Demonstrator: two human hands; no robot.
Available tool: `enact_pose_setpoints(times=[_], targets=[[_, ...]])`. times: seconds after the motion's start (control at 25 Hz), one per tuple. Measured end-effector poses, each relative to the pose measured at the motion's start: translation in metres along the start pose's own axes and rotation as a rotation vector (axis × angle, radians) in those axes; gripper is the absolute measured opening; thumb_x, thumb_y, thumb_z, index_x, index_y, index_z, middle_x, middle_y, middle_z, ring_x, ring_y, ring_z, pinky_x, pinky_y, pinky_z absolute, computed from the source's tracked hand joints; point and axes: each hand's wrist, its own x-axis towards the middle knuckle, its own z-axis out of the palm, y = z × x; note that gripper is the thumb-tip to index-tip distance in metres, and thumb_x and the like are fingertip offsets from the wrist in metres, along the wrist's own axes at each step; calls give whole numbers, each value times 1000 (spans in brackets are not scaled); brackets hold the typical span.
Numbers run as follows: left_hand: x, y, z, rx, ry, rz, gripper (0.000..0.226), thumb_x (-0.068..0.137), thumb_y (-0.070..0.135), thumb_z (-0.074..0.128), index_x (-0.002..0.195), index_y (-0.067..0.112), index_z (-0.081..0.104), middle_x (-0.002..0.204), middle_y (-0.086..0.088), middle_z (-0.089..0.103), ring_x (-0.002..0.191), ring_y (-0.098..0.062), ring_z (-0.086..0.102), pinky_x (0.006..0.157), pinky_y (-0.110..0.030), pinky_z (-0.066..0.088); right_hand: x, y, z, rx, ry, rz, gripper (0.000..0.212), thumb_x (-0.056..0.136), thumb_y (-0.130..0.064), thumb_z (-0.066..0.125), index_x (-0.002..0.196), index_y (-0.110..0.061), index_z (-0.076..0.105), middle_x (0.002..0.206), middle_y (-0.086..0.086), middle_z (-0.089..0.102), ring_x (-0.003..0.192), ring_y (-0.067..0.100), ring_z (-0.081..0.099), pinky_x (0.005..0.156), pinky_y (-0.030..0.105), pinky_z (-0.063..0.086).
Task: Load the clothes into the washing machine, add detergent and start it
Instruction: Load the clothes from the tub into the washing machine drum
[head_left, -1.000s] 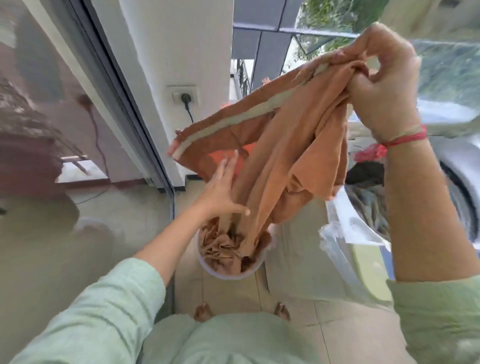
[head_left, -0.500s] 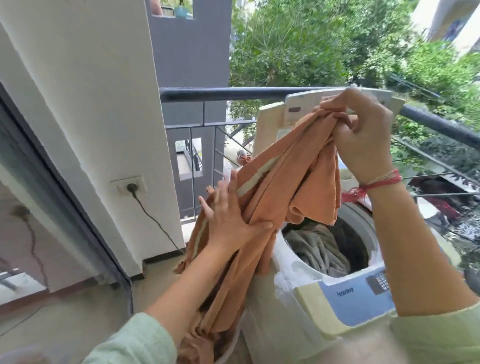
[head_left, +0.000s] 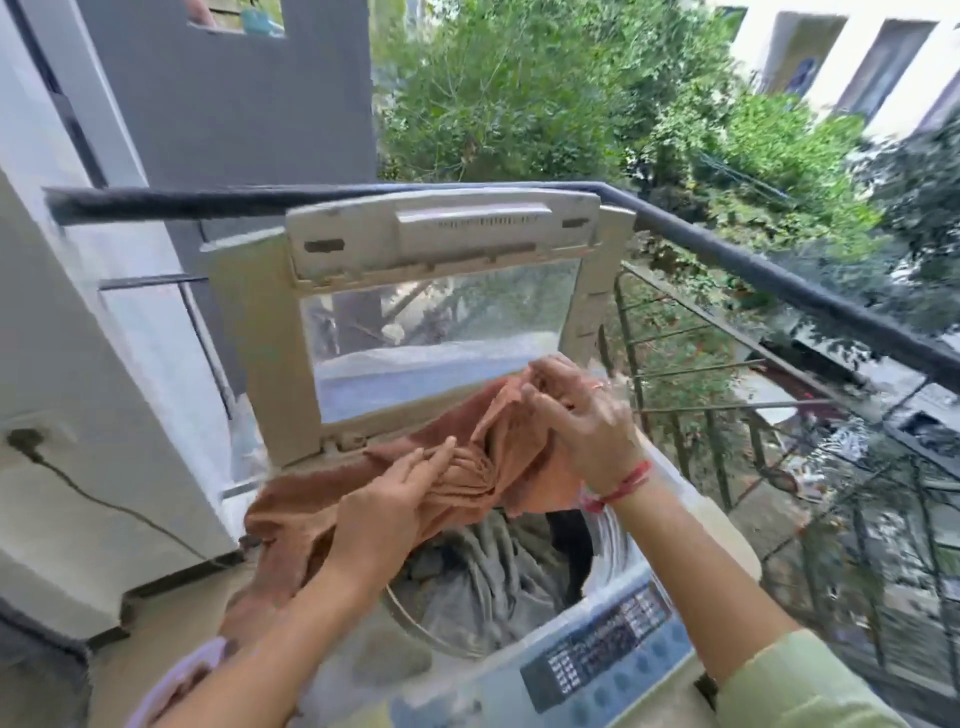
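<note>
Balcony, top-loader washing machine (head_left: 613, 649) w/ lid (head_left: 441, 244) up: orange cloth (head_left: 301, 514) runs from back-right above the drum (head_left: 415, 623) down-left over machine's left edge, R hand (head_left: 582, 415) pinching its top end, L hand (head_left: 384, 514) flat-fingered mid-cloth, nearer the overhanging tail.

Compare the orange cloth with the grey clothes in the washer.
The orange cloth is rust-coloured; the grey clothes are dull grey. The orange cloth drapes over the washer's rim, partly outside; the grey clothes lie inside it. The left hand and right hand are on the orange cloth; the grey clothes lie untouched. Both are crumpled fabric.
</note>
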Motion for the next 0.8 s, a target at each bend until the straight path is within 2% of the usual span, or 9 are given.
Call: enact_pose_setpoints(times=[0.08, 0.16, 0.32, 0.4, 0.48, 0.52, 0.56, 0.68, 0.8], targets=[[19, 16, 16, 82, -9, -28, 69, 63, 30, 84, 127, 33, 57, 112, 0, 69, 89, -16, 70, 53, -24, 53, -7, 29, 12, -25, 92, -113, 25, 96, -34, 46, 105, -15, 58, 112, 20, 64, 106, 33, 62, 79, 34, 55], [39, 31, 24, 109, 15, -40, 72, 61, 14, 84, 126, 31, 59, 114, -5, 68, 86, -21, 71, 54, -28, 54, -13, 57, 20, -88, 166, -167, 12, 88, -11, 58, 96, -15, 66, 113, 19, 65, 107, 35, 63, 71, 33, 56], [76, 69, 47, 48, 10, -94, 62, 72, 6, 63, 128, 32, 56, 121, -8, 64, 92, -27, 69, 66, -35, 56, -39, 109, 39, -127, 19, -6, 20, 84, -10, 59, 96, -19, 72, 117, 14, 64, 107, 34, 62, 76, 34, 54], [81, 72, 69, 154, -292, -205, 60, 83, 9, 55, 137, 34, 44, 131, -6, 57, 103, -30, 63, 79, -41, 53, -56, 123, 60, 33, -311, 226, 32, 80, -11, 62, 106, -30, 67, 119, 10, 60, 102, 33, 63, 79, 37, 54], [68, 64, 89, 229, -762, -314, 50, 89, 22, 50, 138, 29, 38, 134, -6, 51, 124, -31, 47, 101, -54, 36, -73, 122, 76, 261, -880, 369, 46, 82, -11, 58, 119, -38, 60, 124, 7, 54, 111, 30, 57, 93, 35, 47], [58, 59, 91, 256, -893, -323, 47, 89, 33, 51, 134, 27, 41, 135, -6, 50, 132, -31, 36, 107, -60, 22, -79, 117, 81, 279, -1086, 361, 49, 84, -10, 57, 127, -34, 55, 128, 6, 51, 118, 27, 52, 100, 31, 40], [47, 53, 88, 270, -897, -307, 48, 88, 42, 52, 133, 28, 42, 137, -4, 47, 137, -28, 28, 109, -63, 12, -82, 112, 85, 281, -1168, 349, 50, 86, -9, 57, 132, -28, 51, 132, 6, 50, 122, 23, 49, 102, 25, 34], [22, 21, 45, 178, -493, -332, 54, 88, 46, 51, 139, 34, 36, 147, 5, 33, 143, -20, 15, 111, -59, 1, -66, 77, 94, 374, -1054, 350, 47, 87, -15, 62, 133, -20, 50, 133, 6, 50, 123, 22, 48, 100, 24, 34], [-23, -35, -15, 52, -44, -505, 55, 83, 34, 52, 137, 29, 41, 143, -2, 37, 137, -24, 29, 111, -57, 16, -40, 12, 108, 606, -982, 323, 63, 83, -29, 69, 138, -26, 40, 140, 5, 41, 128, 22, 43, 103, 28, 36]])
